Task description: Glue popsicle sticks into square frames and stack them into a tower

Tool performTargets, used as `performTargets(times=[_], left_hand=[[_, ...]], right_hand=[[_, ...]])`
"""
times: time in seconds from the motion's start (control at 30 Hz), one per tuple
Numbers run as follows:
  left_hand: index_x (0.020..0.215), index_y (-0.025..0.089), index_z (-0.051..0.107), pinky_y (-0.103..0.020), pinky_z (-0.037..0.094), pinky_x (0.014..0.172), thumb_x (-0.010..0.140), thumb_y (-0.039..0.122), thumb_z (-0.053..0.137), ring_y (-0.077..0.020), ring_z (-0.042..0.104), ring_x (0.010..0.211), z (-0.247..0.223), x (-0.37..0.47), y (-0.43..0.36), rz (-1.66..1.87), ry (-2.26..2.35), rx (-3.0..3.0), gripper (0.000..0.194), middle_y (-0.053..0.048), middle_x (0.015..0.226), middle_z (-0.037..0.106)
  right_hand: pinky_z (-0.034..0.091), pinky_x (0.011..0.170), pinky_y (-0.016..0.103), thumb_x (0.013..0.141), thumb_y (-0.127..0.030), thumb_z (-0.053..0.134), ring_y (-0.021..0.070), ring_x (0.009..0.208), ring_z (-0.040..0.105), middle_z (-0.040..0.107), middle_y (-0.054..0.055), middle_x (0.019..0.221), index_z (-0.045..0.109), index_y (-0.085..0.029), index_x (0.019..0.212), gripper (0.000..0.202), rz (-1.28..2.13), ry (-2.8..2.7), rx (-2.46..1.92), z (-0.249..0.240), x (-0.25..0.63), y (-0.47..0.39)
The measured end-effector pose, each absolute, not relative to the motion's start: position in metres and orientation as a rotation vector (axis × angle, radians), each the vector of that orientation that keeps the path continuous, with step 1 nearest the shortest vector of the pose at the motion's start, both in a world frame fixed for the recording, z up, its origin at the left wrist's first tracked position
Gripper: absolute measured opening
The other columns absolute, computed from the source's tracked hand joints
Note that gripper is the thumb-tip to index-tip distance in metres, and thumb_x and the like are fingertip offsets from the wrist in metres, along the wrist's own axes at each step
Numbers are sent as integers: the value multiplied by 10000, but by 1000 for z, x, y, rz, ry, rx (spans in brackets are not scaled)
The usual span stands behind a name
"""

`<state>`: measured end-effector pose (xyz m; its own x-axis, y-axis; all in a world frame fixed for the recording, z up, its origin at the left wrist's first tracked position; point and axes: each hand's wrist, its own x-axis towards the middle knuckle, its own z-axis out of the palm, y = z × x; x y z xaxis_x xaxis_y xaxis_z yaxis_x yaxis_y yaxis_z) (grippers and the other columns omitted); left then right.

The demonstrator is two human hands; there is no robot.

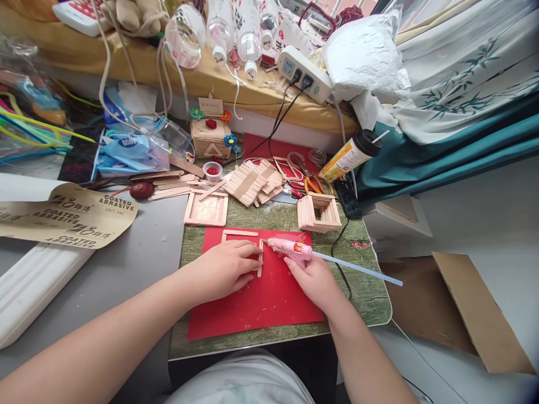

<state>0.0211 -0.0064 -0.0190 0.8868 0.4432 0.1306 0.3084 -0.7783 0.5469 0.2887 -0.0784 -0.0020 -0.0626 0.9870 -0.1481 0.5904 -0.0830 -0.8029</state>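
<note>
My right hand [315, 280] is closed around the handle of a pink hot glue gun [286, 247]. A long translucent glue stick [357, 266] sticks out of its back end. The nozzle points left, at the upper end of an upright wooden craft stick [260, 265]. My left hand [229, 266] steadies that stick with its fingertips, the fingers bent and close together. Just above the left hand, another craft stick [240, 232] lies crosswise, and a further one is partly hidden by the hand. All rest on a red sheet [256, 308].
Behind the sheet stand a square stick frame [206, 207], piled craft sticks [246, 185] and a hollow stick box [319, 213]. Scissors [318, 184] and a lidded cup [351, 154] are at the back right. A black cord [333, 247] runs along the right. Sandpaper [67, 216] lies left.
</note>
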Motion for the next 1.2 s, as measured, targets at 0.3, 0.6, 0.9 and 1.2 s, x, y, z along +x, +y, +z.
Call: performTargets(times=[0.3,0.6,0.9,1.2], left_hand=[[1222,274,763,-425,529,1121,1004,237,602,-270,655,1262,-21,21,-4,318,553,2512,274,-61,1421,675],[1304,198,704,-451,531,1127,1001,254,615,-292,656,1279,-16,26,-7,309,614,2558,321,-105,1417,690],[1272,204,730,-445,547,1106,993,228,610,-286,674,1261,-16,27,-6,306,625,2542,305,-87,1408,704],[1309,215,715,-440,529,1127,980,236,639,-285,667,1278,-16,25,-8,329,610,2547,339,-91,1410,702]], right_hand=[[486,1207,484,1029,-362,571,287,1342,662,723,-9,1410,671,-369,1433,416,1029,-1687,-1800,-2,292,-80],[447,1242,453,1040,-372,539,272,1416,603,674,-24,1480,648,-362,1458,432,1022,-1719,-1810,-1,290,-82],[478,1219,498,1021,-349,559,296,1343,661,724,10,1408,681,-338,1427,424,1008,-1693,-1783,-3,291,-82],[536,1154,498,997,-367,605,318,1274,703,761,39,1342,735,-309,1353,384,953,-1691,-1829,-3,295,-82]])
